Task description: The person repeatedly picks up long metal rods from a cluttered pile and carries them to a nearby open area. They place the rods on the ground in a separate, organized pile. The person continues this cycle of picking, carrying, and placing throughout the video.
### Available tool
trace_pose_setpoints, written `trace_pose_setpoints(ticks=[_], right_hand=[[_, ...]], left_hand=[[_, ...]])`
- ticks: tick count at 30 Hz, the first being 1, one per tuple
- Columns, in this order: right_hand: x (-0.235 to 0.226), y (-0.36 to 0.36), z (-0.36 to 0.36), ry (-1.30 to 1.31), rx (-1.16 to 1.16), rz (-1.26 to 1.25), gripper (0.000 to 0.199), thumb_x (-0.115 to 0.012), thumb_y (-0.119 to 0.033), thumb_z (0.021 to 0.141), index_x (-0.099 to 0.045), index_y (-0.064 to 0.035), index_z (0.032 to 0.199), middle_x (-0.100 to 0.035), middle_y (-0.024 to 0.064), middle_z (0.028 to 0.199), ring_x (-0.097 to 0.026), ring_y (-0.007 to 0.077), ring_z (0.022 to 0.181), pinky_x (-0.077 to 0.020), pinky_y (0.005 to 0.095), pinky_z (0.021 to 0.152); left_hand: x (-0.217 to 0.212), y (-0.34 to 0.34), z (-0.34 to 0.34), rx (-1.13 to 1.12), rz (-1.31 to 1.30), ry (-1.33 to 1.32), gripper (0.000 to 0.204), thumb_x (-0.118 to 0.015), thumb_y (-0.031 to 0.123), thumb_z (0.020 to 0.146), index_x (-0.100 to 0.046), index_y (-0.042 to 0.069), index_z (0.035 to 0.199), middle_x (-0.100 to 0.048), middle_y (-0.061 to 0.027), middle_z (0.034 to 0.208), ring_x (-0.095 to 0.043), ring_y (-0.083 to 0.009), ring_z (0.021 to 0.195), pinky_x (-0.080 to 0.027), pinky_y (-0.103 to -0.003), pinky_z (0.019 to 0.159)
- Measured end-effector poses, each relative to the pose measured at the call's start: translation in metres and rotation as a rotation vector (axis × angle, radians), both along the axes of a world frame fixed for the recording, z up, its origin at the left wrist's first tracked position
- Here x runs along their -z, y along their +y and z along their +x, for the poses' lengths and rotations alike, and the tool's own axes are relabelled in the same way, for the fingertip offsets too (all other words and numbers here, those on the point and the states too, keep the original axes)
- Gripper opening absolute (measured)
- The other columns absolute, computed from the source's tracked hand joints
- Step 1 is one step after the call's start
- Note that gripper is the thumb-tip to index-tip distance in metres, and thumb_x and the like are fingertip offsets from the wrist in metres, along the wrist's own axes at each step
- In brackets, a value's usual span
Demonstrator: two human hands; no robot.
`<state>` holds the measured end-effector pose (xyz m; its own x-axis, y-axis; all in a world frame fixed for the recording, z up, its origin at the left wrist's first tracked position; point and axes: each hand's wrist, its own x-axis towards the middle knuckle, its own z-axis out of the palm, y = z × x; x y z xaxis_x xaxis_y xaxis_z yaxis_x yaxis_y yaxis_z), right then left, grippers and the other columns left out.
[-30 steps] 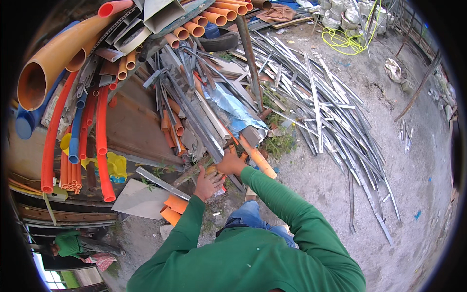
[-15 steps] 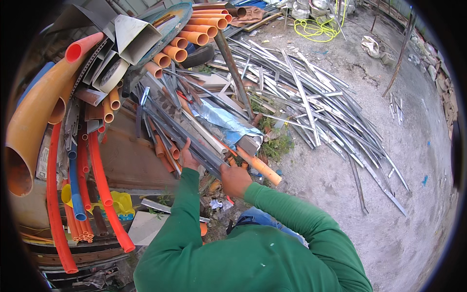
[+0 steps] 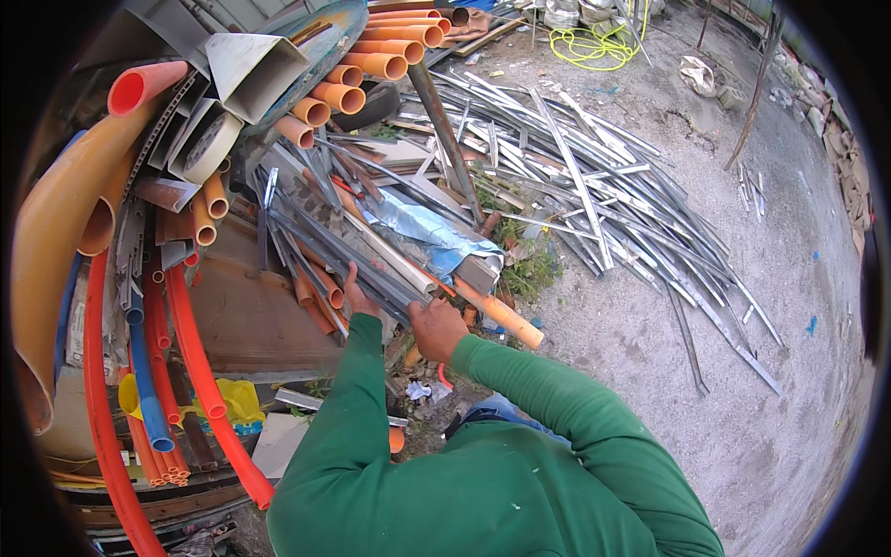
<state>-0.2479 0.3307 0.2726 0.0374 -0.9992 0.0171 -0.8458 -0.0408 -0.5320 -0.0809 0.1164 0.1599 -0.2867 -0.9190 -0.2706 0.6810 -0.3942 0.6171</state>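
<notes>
Both my hands hold a bundle of long grey metal channels (image 3: 339,252), which slants from the pile at the upper left down toward my body. My left hand (image 3: 360,295) is closed around its left side, with the thumb pointing up along the metal. Near the bundle's close end, my right hand (image 3: 438,329) grips from the right, fingers curled. The far ends lie among other metal strips and orange pipes. Just right of the bundle is a white bar (image 3: 394,255), and beyond it crumpled light-blue sheeting (image 3: 427,226).
Orange pipes (image 3: 379,65) stick out at the upper left, with curved red pipes (image 3: 197,348) and a blue pipe (image 3: 147,381) beside my left arm. A slanting post (image 3: 447,139) stands ahead. Loose metal strips (image 3: 594,200) spread over the gravel at right, with a yellow hose (image 3: 594,51) behind.
My right hand has shifted slightly forward and left with the near end of the channels. My left hand keeps its grip, and the whole view has tilted a little.
</notes>
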Motion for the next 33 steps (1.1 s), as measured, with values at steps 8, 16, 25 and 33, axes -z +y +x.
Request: trace_pose_setpoints(ticks=[8, 16, 25, 33], right_hand=[[0.0, 0.062, -0.03, 0.187, 0.049, -0.065, 0.026, -0.061, -0.01, 0.078, -0.05, -0.0043, 0.101, -0.054, 0.0185, 0.086, -0.06, 0.0334, 0.079, -0.0475, 0.0448, 0.066], [-0.036, 0.123, -0.043, 0.009, -0.03, 0.168, 0.04, -0.063, -0.007, 0.074, -0.047, -0.0033, 0.11, -0.052, 0.024, 0.095, -0.059, 0.041, 0.084, -0.0493, 0.0506, 0.072], [-0.089, 0.27, -0.165, 0.291, 0.062, 0.335, 0.059, -0.065, -0.007, 0.071, -0.045, -0.0062, 0.126, -0.051, 0.0125, 0.093, -0.057, 0.0291, 0.086, -0.047, 0.0396, 0.073], [-0.104, 0.328, -0.162, 0.284, 0.115, 0.243, 0.072, -0.064, -0.005, 0.068, -0.04, 0.0027, 0.136, -0.053, 0.0122, 0.09, -0.058, 0.0293, 0.082, -0.0492, 0.0389, 0.07]], left_hand=[[-0.001, 0.06, -0.053, 0.065, -0.089, 0.285, 0.041, -0.06, 0.035, 0.092, -0.051, -0.002, 0.109, -0.054, -0.0079, 0.101, -0.053, -0.022, 0.096, -0.044, -0.036, 0.091], [-0.025, 0.129, -0.048, 0.151, 0.027, 0.278, 0.033, -0.062, 0.021, 0.086, -0.05, 0.003, 0.111, -0.054, -0.0054, 0.1, -0.054, -0.0212, 0.096, -0.045, -0.037, 0.093], [-0.023, 0.28, -0.141, 0.563, 0.428, 0.335, 0.054, -0.075, 0.031, 0.081, -0.053, 0.005, 0.123, -0.06, -0.0106, 0.116, -0.056, -0.0267, 0.113, -0.041, -0.044, 0.102], [-0.052, 0.331, -0.153, 0.491, 0.399, 0.308, 0.049, -0.067, 0.026, 0.084, -0.053, 0.002, 0.124, -0.06, -0.0088, 0.113, -0.056, -0.0256, 0.11, -0.042, -0.043, 0.103]])
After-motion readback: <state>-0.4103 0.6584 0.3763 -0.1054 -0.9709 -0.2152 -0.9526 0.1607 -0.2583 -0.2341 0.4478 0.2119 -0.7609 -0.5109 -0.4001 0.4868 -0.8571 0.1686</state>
